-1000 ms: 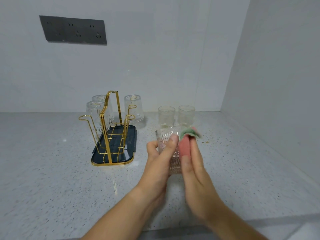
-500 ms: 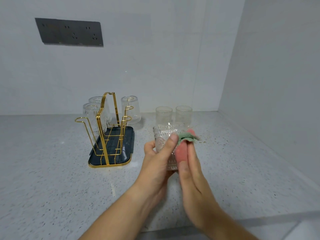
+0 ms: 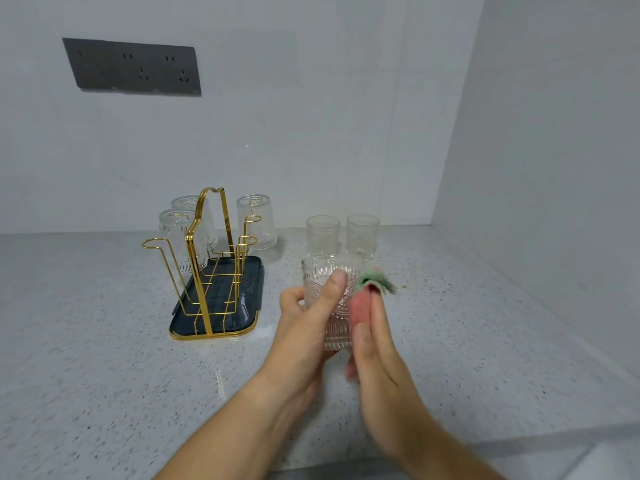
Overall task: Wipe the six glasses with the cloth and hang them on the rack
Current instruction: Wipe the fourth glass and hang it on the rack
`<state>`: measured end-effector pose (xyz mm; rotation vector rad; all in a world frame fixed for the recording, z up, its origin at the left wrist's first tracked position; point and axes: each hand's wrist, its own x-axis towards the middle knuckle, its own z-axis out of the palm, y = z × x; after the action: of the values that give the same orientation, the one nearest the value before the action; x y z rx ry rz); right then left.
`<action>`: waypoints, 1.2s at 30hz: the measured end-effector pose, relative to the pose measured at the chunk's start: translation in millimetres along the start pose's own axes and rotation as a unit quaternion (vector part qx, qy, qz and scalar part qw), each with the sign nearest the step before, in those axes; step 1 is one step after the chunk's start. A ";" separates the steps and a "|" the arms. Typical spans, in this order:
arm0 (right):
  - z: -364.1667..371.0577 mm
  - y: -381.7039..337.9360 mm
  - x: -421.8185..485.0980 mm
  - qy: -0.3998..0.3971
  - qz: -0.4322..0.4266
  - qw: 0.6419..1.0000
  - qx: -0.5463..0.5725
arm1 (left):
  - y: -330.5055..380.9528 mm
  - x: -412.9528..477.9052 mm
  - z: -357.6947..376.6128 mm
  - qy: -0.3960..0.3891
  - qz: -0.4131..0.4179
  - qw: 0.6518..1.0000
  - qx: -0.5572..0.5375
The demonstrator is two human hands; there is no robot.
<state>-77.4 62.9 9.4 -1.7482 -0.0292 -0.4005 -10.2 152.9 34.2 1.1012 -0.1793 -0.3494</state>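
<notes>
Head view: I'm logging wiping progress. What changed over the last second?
Little. The right hand slid the cloth slightly down from the rim along the side of the glass. The left hand still grips that glass. The three hung glasses stay on the rack, and the two upright glasses stay on the counter.

The left hand [image 3: 301,334] and right hand [image 3: 381,358] are bare, the forearms unclothed to the frame's edge, and the nails short.
</notes>
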 end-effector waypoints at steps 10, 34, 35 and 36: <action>-16.7 -32.7 39.1 0.014 0.003 0.999 0.029 | 6.1 0.4 5.6 -0.046 0.011 0.998 -0.038; -3.1 -27.4 14.9 0.015 0.005 1.000 0.019 | 18.2 -1.6 11.7 -0.006 0.017 1.000 -0.014; 0.3 -23.0 9.1 0.009 0.000 1.000 0.023 | 19.7 -0.2 10.6 0.008 0.021 1.000 -0.004; 3.1 -17.4 4.9 0.008 -0.009 1.000 0.027 | 19.0 1.4 8.6 0.013 0.015 1.000 0.004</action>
<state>-76.2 68.7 26.8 -1.6930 -0.0437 -0.4233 -8.1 152.8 54.9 1.1103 -0.1736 -0.3076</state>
